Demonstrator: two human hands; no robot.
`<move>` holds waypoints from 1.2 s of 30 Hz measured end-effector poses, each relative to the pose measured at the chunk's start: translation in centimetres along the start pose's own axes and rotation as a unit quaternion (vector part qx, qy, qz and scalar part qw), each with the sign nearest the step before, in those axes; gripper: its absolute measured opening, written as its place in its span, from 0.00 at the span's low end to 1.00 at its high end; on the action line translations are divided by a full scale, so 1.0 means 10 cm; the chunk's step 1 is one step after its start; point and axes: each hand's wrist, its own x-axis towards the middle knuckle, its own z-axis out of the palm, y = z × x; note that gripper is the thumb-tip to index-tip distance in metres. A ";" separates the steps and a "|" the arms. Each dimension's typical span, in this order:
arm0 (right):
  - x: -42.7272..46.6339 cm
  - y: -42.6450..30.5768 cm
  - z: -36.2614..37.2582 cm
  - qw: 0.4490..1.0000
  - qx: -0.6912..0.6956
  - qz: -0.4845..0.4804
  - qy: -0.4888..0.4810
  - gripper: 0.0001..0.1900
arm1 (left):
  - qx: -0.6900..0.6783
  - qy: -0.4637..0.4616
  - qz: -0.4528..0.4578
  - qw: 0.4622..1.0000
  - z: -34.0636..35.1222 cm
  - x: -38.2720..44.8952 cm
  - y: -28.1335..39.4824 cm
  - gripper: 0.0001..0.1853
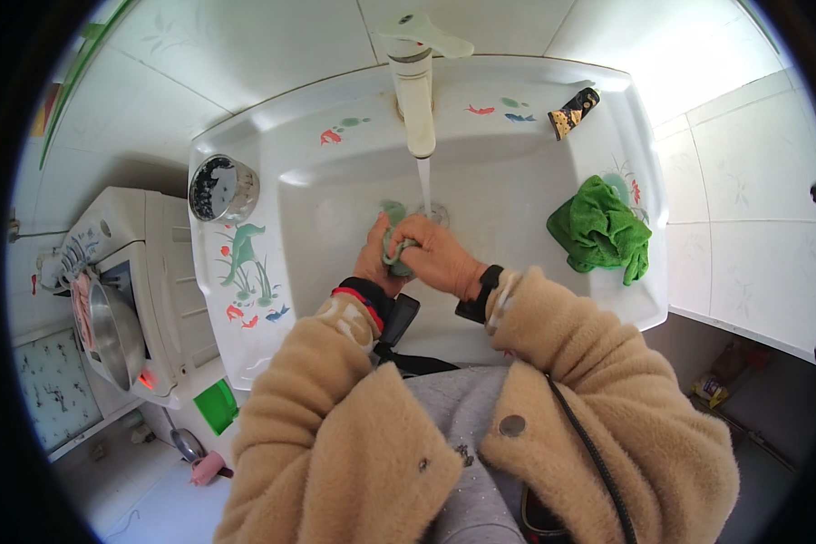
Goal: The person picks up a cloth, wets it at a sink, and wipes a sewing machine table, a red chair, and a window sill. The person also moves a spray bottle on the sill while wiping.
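Observation:
My left hand (375, 260) and my right hand (442, 253) meet over the basin of a white ceramic sink (340, 289). Both grip a folded pale green cloth (396, 251), whose upper part pokes out beyond my left fingers. Just past my right knuckles, water runs from a cream single-lever faucet (416, 102) down beside the drain (440, 215). My fingers hide part of the cloth. A bright green cloth (602, 228) lies crumpled on the sink's right side.
A round metal-and-glass-looking container (224, 189) stands on the sink's left rim. At the back right corner lies a black and gold tube (574, 113). Left of the sink, a white appliance (170, 258) stands beside a metal bowl (117, 333). Tiled walls rise behind and at the right.

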 end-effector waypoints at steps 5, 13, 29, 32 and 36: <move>0.02 0.00 0.16 0.965 -0.190 -0.132 0.127 0.11 | 0.332 -0.059 0.276 0.900 -0.07 -0.04 -0.12 0.22; 0.01 0.36 -0.37 0.956 -0.230 0.136 0.118 0.13 | 0.126 0.087 0.121 0.981 0.46 -0.20 -0.26 0.17; 0.74 -1.45 -0.96 0.777 -0.500 -0.274 0.268 0.27 | 0.541 0.192 0.084 0.815 0.01 0.01 -0.12 0.20; 0.71 -1.46 -0.84 0.791 -0.522 -0.232 0.219 0.27 | 0.525 0.221 0.137 0.810 0.04 -0.03 -0.11 0.19; 0.55 -1.38 -0.79 0.763 -0.570 -0.224 0.207 0.27 | 0.265 0.190 0.168 0.930 0.06 0.00 -0.13 0.19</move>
